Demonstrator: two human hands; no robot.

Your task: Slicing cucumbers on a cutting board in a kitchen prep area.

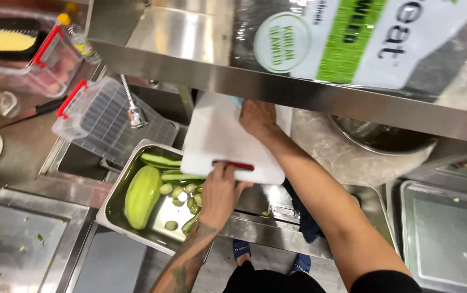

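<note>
Left hand (220, 190) grips the near edge of a white cutting board (217, 138) at its red-lined handle slot, fingers curled through. The board is held tilted above a steel pan (115, 214) containing a whole cucumber (142, 196) and cut pieces (182, 194). Right hand (256, 118) is pressed on the board's far edge; its grip cannot be determined. Beyond, a clear plastic bin (103, 122) lies tilted under a faucet (134, 113).

I note a white, matt plastic cutting board (217, 138), frame centre. Lower left: brushed, dull-gloss rectangular steel pan (115, 199) holding smooth, waxy green cucumbers (142, 195). Upper left: ribbed clear plastic lid (109, 122). Top: I see a glossy steel shelf (190, 65).
</note>
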